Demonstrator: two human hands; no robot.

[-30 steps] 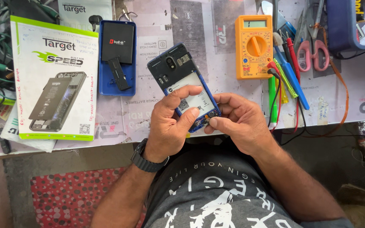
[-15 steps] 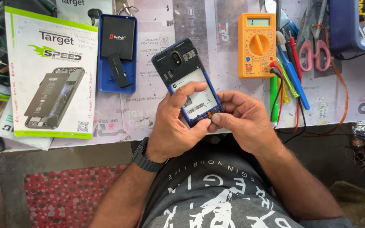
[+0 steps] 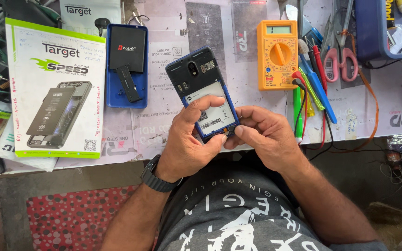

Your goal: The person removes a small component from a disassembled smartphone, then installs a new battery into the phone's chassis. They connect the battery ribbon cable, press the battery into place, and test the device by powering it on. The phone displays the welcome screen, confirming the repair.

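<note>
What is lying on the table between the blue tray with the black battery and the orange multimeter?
In the head view, the opened phone held by both hands lies between the blue tray and the orange multimeter.

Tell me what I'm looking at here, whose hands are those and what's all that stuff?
The camera sits on a person's head, looking down at their own two hands. The left hand and right hand both hold a blue phone with its back cover off. On the table lie an orange meter, pink-handled scissors, a black battery in a blue tray, and a white and green box.
</note>
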